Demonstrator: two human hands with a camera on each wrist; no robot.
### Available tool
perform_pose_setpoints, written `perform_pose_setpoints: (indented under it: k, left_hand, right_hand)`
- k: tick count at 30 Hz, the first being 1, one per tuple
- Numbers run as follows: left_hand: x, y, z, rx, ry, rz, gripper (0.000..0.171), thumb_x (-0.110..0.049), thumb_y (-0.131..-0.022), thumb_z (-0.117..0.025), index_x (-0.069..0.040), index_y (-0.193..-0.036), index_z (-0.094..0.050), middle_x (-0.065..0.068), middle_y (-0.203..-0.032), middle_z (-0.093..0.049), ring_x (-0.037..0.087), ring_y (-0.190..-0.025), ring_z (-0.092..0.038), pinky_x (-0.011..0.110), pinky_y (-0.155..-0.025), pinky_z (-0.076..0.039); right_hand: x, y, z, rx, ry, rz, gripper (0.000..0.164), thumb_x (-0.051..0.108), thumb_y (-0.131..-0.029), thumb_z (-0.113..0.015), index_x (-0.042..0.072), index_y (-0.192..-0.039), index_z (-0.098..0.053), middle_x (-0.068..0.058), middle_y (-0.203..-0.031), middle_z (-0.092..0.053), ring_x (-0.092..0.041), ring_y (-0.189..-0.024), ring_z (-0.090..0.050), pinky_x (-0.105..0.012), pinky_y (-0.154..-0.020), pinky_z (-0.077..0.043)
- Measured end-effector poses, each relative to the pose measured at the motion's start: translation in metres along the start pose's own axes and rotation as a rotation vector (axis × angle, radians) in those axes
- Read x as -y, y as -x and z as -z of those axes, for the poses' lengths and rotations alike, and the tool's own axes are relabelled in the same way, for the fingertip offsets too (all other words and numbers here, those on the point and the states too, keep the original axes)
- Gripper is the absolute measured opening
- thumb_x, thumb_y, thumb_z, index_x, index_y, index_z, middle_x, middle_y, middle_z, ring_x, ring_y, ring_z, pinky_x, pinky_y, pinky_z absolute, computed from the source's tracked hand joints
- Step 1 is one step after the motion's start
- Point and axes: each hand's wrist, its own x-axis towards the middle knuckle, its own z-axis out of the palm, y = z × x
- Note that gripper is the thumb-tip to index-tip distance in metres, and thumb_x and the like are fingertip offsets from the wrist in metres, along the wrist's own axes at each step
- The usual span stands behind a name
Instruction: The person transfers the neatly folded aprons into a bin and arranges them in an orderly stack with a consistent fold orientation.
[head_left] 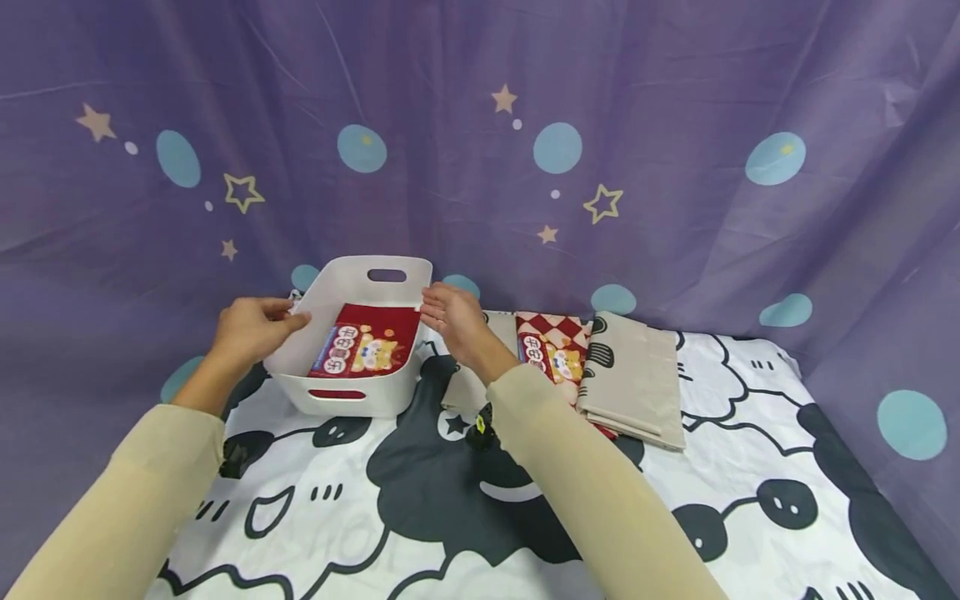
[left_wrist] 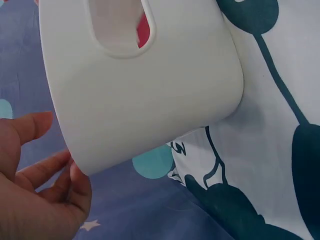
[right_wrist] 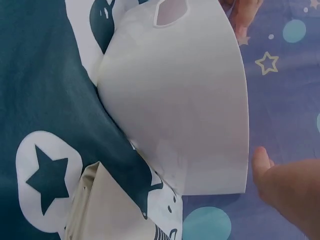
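A white plastic basket (head_left: 390,405) with handle slots stands on the bedding at the back left. Inside it lies a flat red folded item (head_left: 375,340) printed with a cartoon dog and white lettering. My left hand (head_left: 258,333) is at the basket's left rim, its thumb spread from the fingers; in the left wrist view, fingertips meet the rim's corner (left_wrist: 80,167). At the right rim is my right hand (head_left: 459,321), fingers extended and fingertips close to the edge. In the right wrist view the thumb (right_wrist: 261,159) stands just off the rim.
Right of the basket, partly behind my right forearm, lie a beige folded item (head_left: 467,390), a red checkered one (head_left: 558,350) with a dog print, and a larger beige folded stack (head_left: 637,375). Behind hangs a purple curtain (head_left: 465,200). Cartoon-print bedding (head_left: 337,517) covers the surface.
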Motion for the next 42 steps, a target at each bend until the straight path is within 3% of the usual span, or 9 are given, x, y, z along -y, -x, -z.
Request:
perform_pose_setpoints:
  k: [7, 18, 24, 32, 36, 42]
  left_hand:
    - [0.001, -0.001, 0.000, -0.023, 0.030, 0.006, 0.054, -0.042, -0.098, -0.067, 0.001, -0.131, -0.066, 0.026, -0.125, -0.065, 0.037, -0.109, -0.058, 0.035, -0.073, -0.049]
    - [-0.010, 0.002, -0.005, 0.004, 0.076, -0.024, 0.047, -0.038, -0.100, -0.065, -0.001, -0.129, -0.067, 0.023, -0.125, -0.065, 0.033, -0.101, -0.062, 0.028, -0.067, -0.052]
    - [-0.018, 0.004, -0.011, 0.024, 0.096, -0.029, 0.044, -0.037, -0.101, -0.064, -0.004, -0.131, -0.066, 0.023, -0.128, -0.063, 0.035, -0.106, -0.062, 0.031, -0.072, -0.053]
    - [-0.025, 0.003, -0.020, 0.039, 0.136, -0.070, 0.036, -0.027, -0.101, -0.064, -0.002, -0.127, -0.067, 0.024, -0.125, -0.064, 0.032, -0.091, -0.065, 0.025, -0.068, -0.051]
    - [-0.030, 0.002, -0.026, 0.055, 0.186, -0.062, 0.035, -0.023, -0.101, -0.064, 0.000, -0.128, -0.067, 0.024, -0.124, -0.064, 0.031, -0.095, -0.062, 0.022, -0.067, -0.051]
    - [-0.035, 0.001, -0.034, 0.055, 0.202, -0.053, 0.035, -0.024, -0.101, -0.063, -0.001, -0.128, -0.067, 0.023, -0.125, -0.064, 0.033, -0.103, -0.060, 0.025, -0.072, -0.052]
  right_hand:
    - [0.003, 0.002, 0.006, 0.039, -0.002, 0.008, 0.052, 0.009, -0.106, -0.044, -0.009, -0.154, -0.032, -0.029, -0.153, -0.043, -0.041, -0.140, -0.045, -0.047, -0.115, -0.039]
    - [0.003, 0.008, 0.018, 0.045, 0.003, 0.031, 0.048, 0.009, -0.105, -0.047, -0.009, -0.150, -0.040, -0.028, -0.146, -0.049, -0.042, -0.134, -0.051, -0.049, -0.112, -0.042]
    - [0.006, 0.011, 0.030, 0.035, 0.039, 0.048, 0.047, 0.009, -0.103, -0.051, -0.005, -0.147, -0.046, -0.029, -0.141, -0.054, -0.044, -0.133, -0.052, -0.053, -0.109, -0.045]
    - [0.011, 0.014, 0.045, 0.035, 0.077, 0.078, 0.045, 0.010, -0.104, -0.049, -0.002, -0.147, -0.050, -0.029, -0.139, -0.056, -0.038, -0.123, -0.060, -0.055, -0.109, -0.045]
    - [0.013, 0.017, 0.055, 0.033, 0.100, 0.093, 0.045, 0.011, -0.104, -0.048, -0.002, -0.147, -0.050, -0.032, -0.144, -0.051, -0.041, -0.126, -0.057, -0.056, -0.109, -0.044]
    - [0.015, 0.022, 0.072, 0.010, 0.134, 0.133, 0.044, 0.011, -0.104, -0.050, -0.001, -0.146, -0.052, -0.028, -0.139, -0.057, -0.043, -0.127, -0.056, -0.055, -0.107, -0.046]
